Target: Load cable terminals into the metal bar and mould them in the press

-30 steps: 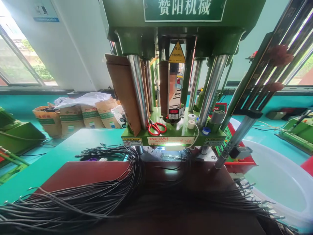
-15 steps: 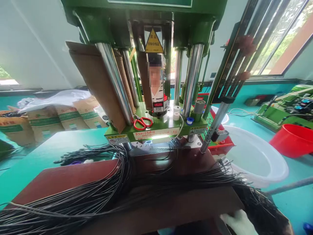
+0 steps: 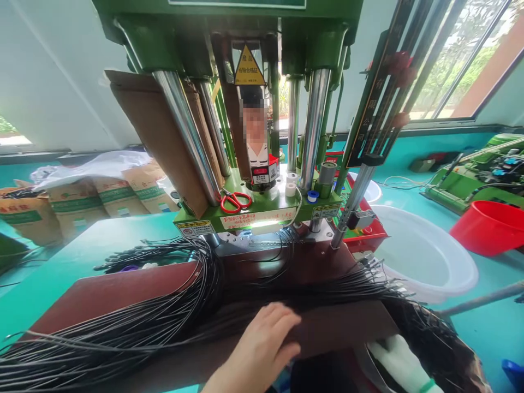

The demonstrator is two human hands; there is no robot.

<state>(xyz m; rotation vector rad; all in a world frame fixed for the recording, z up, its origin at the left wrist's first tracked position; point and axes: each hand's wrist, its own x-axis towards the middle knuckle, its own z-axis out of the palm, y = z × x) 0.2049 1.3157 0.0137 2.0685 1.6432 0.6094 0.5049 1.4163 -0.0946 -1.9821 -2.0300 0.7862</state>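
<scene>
My left hand (image 3: 264, 341) is bare and reaches over the front of the brown worktop (image 3: 347, 327), palm down. Its thumb stands apart from the slightly bent fingers, and nothing shows in its grasp. Just beyond the fingertips lies a long bundle of thin black cables (image 3: 327, 289), which spreads into a thick heap at the left. My right hand (image 3: 397, 357), in a white glove with a green cuff, is low at the right, beside the worktop's edge. Its fingers are mostly hidden, so any hold is unclear.
A green press (image 3: 270, 202) stands ahead, with red-handled scissors (image 3: 236, 202) on its bed. More black cable ends (image 3: 434, 322) fill a container at the right. A white tub (image 3: 458, 262) and red bucket (image 3: 487, 229) stand on the floor. Paper sacks (image 3: 73, 202) line the left.
My left hand has come into view from below, over the worktop. The gloved right hand has shifted slightly up and left. The whole view has turned a little.
</scene>
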